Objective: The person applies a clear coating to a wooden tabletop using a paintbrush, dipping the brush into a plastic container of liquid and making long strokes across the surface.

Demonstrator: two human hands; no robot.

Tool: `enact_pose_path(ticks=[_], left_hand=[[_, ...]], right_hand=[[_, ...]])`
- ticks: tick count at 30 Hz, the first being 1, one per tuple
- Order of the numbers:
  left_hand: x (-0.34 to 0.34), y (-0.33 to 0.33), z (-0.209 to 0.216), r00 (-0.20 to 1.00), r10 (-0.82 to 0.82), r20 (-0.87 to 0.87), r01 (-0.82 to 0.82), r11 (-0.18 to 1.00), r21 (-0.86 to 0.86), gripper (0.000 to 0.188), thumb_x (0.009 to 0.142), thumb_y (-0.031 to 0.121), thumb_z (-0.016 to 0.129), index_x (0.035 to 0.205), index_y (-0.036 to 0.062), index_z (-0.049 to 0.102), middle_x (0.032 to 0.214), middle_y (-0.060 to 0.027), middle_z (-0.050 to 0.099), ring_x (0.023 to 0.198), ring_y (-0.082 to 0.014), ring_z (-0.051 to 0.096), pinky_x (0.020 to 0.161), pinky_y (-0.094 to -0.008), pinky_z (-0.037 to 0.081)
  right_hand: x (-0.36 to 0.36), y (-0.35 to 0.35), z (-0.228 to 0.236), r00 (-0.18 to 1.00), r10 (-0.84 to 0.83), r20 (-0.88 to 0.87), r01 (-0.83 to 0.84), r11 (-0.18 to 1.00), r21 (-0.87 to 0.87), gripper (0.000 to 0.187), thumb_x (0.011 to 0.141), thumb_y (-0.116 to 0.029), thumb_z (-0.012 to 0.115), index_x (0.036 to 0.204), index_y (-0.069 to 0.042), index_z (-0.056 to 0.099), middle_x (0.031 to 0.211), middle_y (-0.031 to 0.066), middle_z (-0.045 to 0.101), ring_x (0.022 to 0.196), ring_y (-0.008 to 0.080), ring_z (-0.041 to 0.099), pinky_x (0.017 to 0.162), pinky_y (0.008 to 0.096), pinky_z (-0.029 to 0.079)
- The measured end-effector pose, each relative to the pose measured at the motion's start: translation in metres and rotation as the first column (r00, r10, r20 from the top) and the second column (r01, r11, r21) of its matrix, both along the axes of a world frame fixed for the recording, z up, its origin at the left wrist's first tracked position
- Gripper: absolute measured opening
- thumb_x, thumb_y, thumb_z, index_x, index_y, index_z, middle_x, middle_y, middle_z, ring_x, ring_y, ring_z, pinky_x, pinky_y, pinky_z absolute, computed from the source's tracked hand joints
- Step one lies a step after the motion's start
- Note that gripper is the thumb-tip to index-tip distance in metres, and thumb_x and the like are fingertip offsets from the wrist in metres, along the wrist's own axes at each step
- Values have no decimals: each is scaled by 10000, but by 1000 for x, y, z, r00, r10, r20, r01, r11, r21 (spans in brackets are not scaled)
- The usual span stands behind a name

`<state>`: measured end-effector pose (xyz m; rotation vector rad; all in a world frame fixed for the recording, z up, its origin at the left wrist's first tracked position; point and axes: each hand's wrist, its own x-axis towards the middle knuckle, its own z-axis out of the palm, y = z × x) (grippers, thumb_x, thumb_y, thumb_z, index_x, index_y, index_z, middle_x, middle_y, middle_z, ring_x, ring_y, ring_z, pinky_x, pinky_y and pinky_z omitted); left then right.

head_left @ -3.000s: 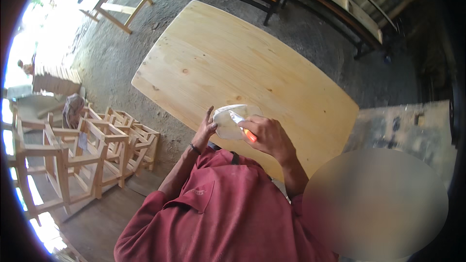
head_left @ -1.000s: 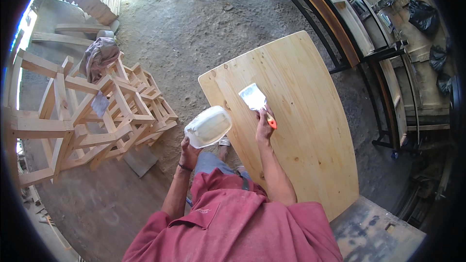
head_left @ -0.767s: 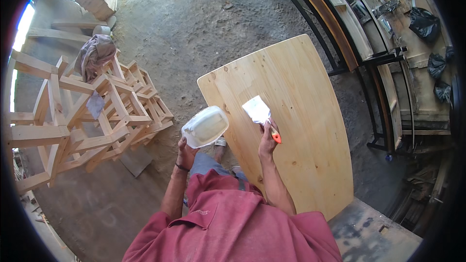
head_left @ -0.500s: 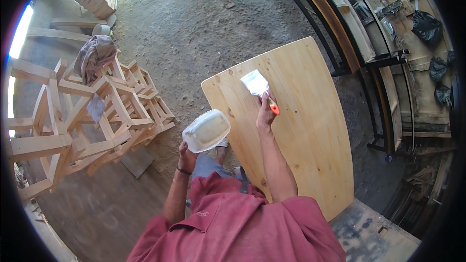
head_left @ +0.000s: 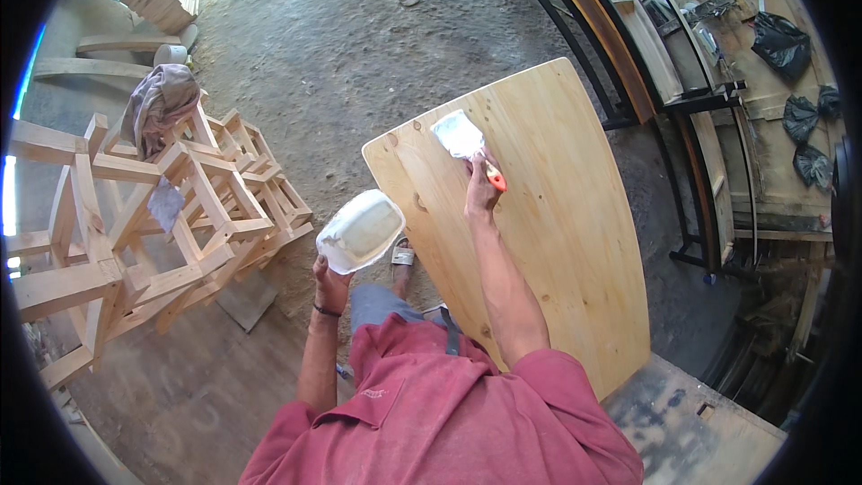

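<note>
A paintbrush (head_left: 460,135) with a wide pale head and an orange-tipped handle is gripped in my right hand (head_left: 482,187). Its head is over the upper left part of a pale wooden tabletop (head_left: 557,242) with rounded corners; I cannot tell whether the bristles touch the wood. My left hand (head_left: 331,283) holds a shallow whitish plastic container (head_left: 362,232) by its near edge, left of the board. The container is tilted so its inside shows, with a cloudy pale look at the bottom.
Stacked unfinished wooden frames (head_left: 180,207) stand at the left, with a brown cloth (head_left: 160,103) draped on them. Dark-framed furniture (head_left: 642,81) lines the right side. Black plastic bags (head_left: 781,45) hang on the far right wall. A stained board (head_left: 691,418) lies at lower right.
The whole view has shifted slightly. My right hand and the brush have moved a little up and left over the tabletop. The container has moved slightly left, away from the tabletop's edge.
</note>
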<state>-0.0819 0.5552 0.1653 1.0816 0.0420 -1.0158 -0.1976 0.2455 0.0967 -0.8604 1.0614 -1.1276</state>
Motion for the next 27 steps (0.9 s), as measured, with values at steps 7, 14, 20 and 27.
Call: enact_pose_path(ticks=[7,14,20,27], left_hand=[[-13,-2,6,1000,-3,-3,3,1000,-20,905,779,665,549,1465,146,265,1469,-95,346,1346,-303,364,1060,-497,348],[-44,5,8,999,-49,3,49,998,-38,905,793,659,547,1464,124,259,1467,-104,352,1341,-306,372,1064,-489,346],[-78,9,15,994,-105,14,106,993,-43,896,801,645,551,1462,117,258,1466,-113,351,1337,-315,374,1060,-505,352],[-126,8,29,988,-153,7,153,986,-67,865,807,625,554,1455,128,269,1462,-109,352,1333,-322,374,1045,-530,364]], right_hand=[[-78,50,3,999,-46,7,45,996,74,386,884,-188,667,1164,55,559,1038,77,616,900,143,615,806,267,523],[-164,89,-1,991,-90,-98,98,992,79,383,899,-186,643,1173,68,558,1035,94,617,904,157,613,794,279,530],[-223,115,0,989,-111,-93,118,991,70,361,904,-166,633,1165,75,569,1037,95,617,904,153,609,800,279,528],[-295,153,6,983,-119,-142,119,993,-6,339,891,-142,653,1125,95,587,1015,84,621,889,144,612,792,280,530]])
